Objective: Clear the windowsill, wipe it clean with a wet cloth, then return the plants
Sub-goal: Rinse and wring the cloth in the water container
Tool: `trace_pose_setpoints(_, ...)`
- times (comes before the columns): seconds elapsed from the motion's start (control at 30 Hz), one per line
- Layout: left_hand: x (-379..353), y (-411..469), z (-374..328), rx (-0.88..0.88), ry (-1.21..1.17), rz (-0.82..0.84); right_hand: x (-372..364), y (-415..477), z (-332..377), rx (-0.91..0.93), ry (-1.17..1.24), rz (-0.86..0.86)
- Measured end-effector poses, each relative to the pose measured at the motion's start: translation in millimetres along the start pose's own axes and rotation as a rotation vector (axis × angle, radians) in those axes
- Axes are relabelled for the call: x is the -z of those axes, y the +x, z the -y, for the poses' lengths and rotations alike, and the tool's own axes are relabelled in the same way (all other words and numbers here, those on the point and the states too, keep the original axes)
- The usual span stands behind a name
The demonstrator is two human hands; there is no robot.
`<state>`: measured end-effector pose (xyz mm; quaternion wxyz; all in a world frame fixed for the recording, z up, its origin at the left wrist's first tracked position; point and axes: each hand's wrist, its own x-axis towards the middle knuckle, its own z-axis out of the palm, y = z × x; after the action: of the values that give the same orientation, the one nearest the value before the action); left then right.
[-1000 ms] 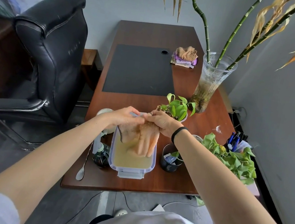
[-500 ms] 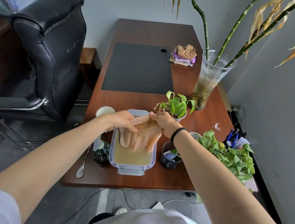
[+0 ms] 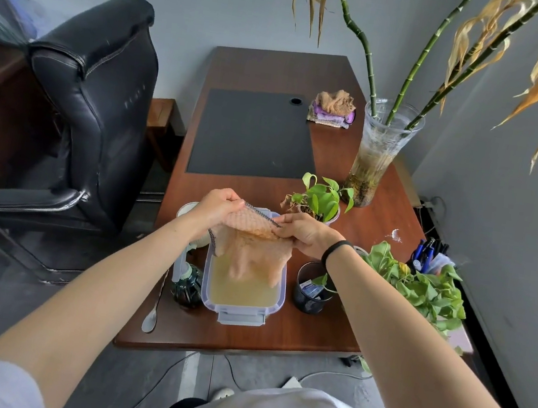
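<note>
My left hand (image 3: 217, 205) and right hand (image 3: 305, 233) each pinch the top edge of the wet cloth (image 3: 254, 250) (peach waffle weave), hanging over the plastic container (image 3: 240, 310) of murky water on desk (image 3: 312, 327).

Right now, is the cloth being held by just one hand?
No, the left hand and the right hand both grip the cloth by its top edge above the container of water.

- A bottle (image 3: 187, 285) and mesh cup (image 3: 311, 294) are flanking the water box (image 3: 282, 292) closely.
- A potted plant (image 3: 321, 203) is crowding its far end.
- The mat (image 3: 253, 132) beyond is lying bare.
</note>
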<state>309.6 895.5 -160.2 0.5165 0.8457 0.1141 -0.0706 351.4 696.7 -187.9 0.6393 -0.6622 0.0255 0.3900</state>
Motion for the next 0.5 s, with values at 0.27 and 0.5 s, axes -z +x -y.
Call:
trace_pose_setpoints(0.27, 3.2, -5.5, -36.5, -0.152, -0.008, 0.025, -4.7, -7.6, 10.8, -0.015, -0.094, 0.177)
trace_pose_setpoints(0.5, -0.3, -9.9, -71.4, -0.374, 0.155, -0.152, -36.8, -4.3, 30.2, 0.096, -0.228, 0.057)
